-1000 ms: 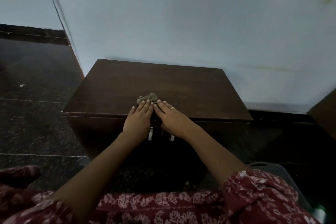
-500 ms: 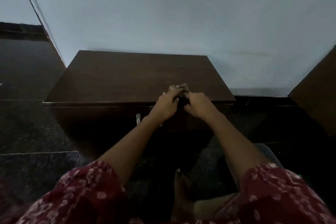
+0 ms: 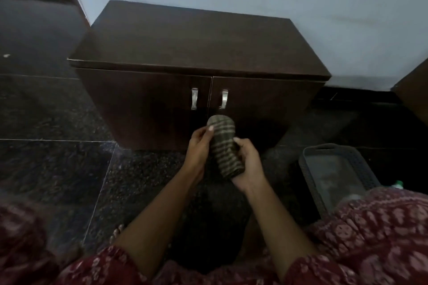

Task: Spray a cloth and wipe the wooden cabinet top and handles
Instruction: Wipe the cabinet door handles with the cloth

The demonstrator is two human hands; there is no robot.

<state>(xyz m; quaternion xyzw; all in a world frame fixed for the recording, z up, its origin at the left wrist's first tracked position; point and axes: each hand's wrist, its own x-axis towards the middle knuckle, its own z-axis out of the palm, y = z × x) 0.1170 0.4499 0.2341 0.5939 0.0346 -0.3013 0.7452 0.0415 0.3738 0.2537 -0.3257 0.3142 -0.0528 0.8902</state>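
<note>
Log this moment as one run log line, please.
stage: cloth handling | cloth: held by left hand and right hand, below handles | cabinet top: bare

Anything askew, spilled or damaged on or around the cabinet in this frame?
Nothing stands out. The cabinet has both doors shut, and its two metal handles hang straight. Both hands, left hand and right hand, hold the striped cloth. The grey basket sits upright on the floor.
</note>
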